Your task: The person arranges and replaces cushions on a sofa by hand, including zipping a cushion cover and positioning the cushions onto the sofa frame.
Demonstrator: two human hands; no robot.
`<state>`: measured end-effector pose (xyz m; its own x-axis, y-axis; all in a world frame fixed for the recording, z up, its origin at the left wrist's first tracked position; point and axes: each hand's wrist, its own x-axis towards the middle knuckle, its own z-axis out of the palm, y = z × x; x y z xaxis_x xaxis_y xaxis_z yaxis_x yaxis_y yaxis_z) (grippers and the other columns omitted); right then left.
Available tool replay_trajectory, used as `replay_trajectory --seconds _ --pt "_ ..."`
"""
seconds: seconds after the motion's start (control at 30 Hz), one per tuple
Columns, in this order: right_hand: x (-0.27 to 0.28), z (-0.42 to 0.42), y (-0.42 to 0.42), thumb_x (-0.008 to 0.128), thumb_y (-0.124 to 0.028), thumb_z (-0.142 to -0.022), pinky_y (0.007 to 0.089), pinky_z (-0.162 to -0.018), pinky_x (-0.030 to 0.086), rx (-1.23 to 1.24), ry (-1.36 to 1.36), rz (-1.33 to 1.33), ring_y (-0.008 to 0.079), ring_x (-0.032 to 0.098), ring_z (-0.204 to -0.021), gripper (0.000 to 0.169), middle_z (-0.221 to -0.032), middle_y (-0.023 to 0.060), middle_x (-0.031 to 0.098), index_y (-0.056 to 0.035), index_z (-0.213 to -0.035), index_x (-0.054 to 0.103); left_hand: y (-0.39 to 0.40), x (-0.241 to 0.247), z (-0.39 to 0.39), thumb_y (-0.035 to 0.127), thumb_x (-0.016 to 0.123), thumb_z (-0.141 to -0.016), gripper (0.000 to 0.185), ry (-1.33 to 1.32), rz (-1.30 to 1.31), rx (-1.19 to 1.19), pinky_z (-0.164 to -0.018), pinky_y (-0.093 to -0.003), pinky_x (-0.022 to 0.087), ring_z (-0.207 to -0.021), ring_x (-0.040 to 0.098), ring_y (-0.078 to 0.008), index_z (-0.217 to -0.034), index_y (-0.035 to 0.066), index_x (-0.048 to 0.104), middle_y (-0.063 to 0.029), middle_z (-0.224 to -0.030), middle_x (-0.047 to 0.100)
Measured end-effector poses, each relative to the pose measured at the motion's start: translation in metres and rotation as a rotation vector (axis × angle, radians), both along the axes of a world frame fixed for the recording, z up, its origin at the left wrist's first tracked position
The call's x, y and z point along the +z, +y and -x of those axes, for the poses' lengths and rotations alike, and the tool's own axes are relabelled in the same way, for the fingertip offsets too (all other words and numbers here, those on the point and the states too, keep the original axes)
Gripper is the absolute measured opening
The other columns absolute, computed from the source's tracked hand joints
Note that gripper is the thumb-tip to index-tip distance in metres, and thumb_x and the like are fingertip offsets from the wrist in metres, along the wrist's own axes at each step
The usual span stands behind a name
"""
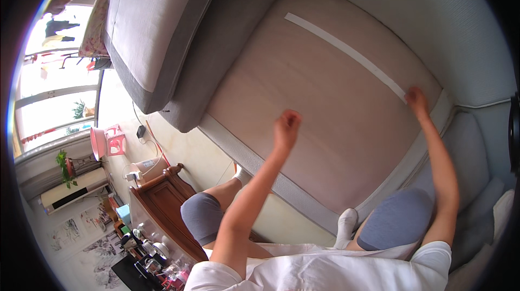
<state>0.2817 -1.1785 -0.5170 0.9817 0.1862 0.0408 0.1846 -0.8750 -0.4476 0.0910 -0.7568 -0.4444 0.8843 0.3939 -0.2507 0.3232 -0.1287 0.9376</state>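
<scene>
A long white strip [345,51] lies diagonally across the beige fabric seat base [325,128] of a grey sofa. At the near right end of the strip, my right hand [417,101] has its fingers pinched on it, close to the base's pale border. My left hand [289,126] is over the middle of the base, its fingers curled in and nothing visible in them. That hand is apart from the strip. The far end of the strip lies flat near the inner corner.
A thick grey sofa cushion [152,27] leans up at the left. The upholstered backrest [406,11] rises beyond the base, with grey cushions [467,149] at the right. A carved wooden cabinet [166,197], a cluttered glass top [162,238], a pink stool [115,140] and cables [156,145] stand lower left.
</scene>
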Motion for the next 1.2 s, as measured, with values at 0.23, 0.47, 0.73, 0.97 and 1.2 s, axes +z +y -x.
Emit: replay_trajectory --seconds 0.23,0.47,0.73,0.97,1.2 --pt "-0.015 -0.001 0.007 0.063 -0.017 -0.075 0.0309 -0.063 0.045 -0.047 0.219 -0.229 0.0172 0.056 -0.067 0.015 -0.074 0.0066 0.059 -0.0055 -0.082 0.058 -0.129 0.0 -0.005 0.0 0.053 -0.081 0.006 0.1 0.34 -0.022 -0.055 -0.0197 0.04 -0.058 0.048 -0.0065 -0.076 0.004 0.052 0.0004 -0.067 0.054" --pt "0.007 -0.013 -0.001 0.063 -0.016 -0.078 0.0277 -0.064 0.043 -0.027 0.498 -0.301 0.0128 0.051 -0.07 0.013 -0.074 0.0029 0.057 -0.0043 -0.08 0.058 -0.189 -0.019 -0.046 0.0 0.053 -0.08 0.006 0.077 0.398 -0.099 -0.055 -0.021 0.041 -0.057 0.049 -0.0067 -0.075 0.002 0.053 -0.0002 -0.064 0.054" --pt "0.04 0.008 0.004 0.056 -0.014 -0.085 0.0211 -0.067 0.038 -0.192 0.658 -0.732 0.0063 0.046 -0.069 0.007 -0.075 -0.0041 0.054 -0.0068 -0.083 0.056 -0.222 -0.013 -0.091 -0.001 0.053 -0.08 0.004 0.083 0.418 -0.113 -0.057 -0.0203 0.04 -0.06 0.049 -0.0065 -0.076 0.001 0.054 -0.0007 -0.067 0.055" --pt "0.066 0.025 0.028 0.054 -0.013 -0.086 0.0192 -0.066 0.038 -0.181 0.576 -0.984 0.0043 0.047 -0.071 0.007 -0.075 -0.0036 0.053 -0.0058 -0.084 0.056 -0.241 -0.005 -0.113 0.001 0.059 -0.08 0.003 -0.09 0.535 0.071 -0.054 -0.0214 0.04 -0.058 0.048 -0.0067 -0.077 0.0 0.057 0.0 -0.067 0.055" --pt "0.092 0.045 0.063 0.056 -0.008 -0.084 0.02 -0.068 0.04 -0.133 0.506 -1.033 0.0052 0.049 -0.075 0.006 -0.08 -0.0024 0.055 -0.0032 -0.088 0.057 -0.237 0.011 -0.107 0.001 0.059 -0.08 0.005 -0.118 0.57 0.032 -0.061 -0.021 0.045 -0.063 0.054 -0.0084 -0.083 -0.002 0.061 -0.0035 -0.073 0.059"
